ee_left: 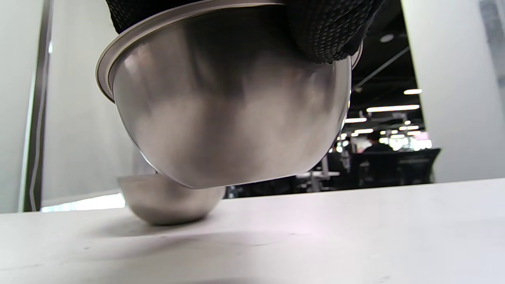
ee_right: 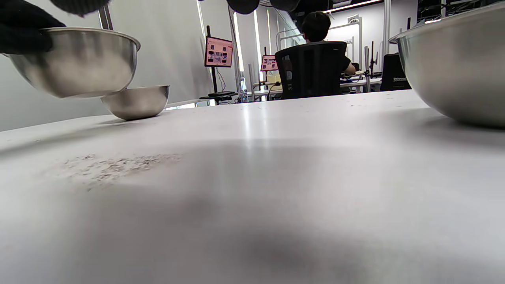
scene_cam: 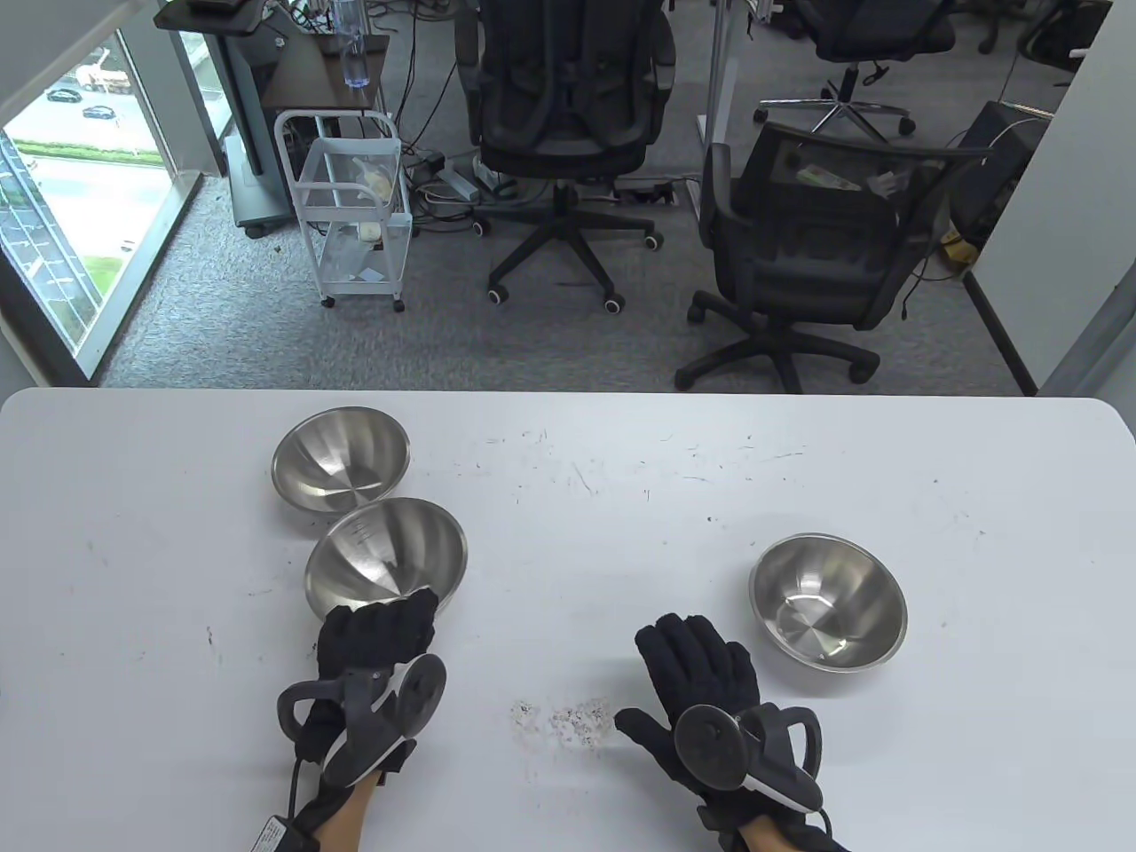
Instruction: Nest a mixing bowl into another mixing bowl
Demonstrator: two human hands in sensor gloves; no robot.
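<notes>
Three steel mixing bowls are in view. My left hand (scene_cam: 377, 630) grips the near rim of the middle bowl (scene_cam: 388, 555) and holds it tilted above the table; the left wrist view shows its underside (ee_left: 232, 118) clear of the surface. Just behind it stands a second bowl (scene_cam: 340, 460), also seen low in the left wrist view (ee_left: 169, 199). A third bowl (scene_cam: 828, 601) stands at the right. My right hand (scene_cam: 697, 666) lies flat and empty on the table to the left of that bowl (ee_right: 453, 63).
The white table (scene_cam: 621, 497) has scuff marks and a patch of dark specks (scene_cam: 568, 717) between my hands. Beyond its far edge stand two office chairs (scene_cam: 799, 248) and a white wire cart (scene_cam: 355, 213).
</notes>
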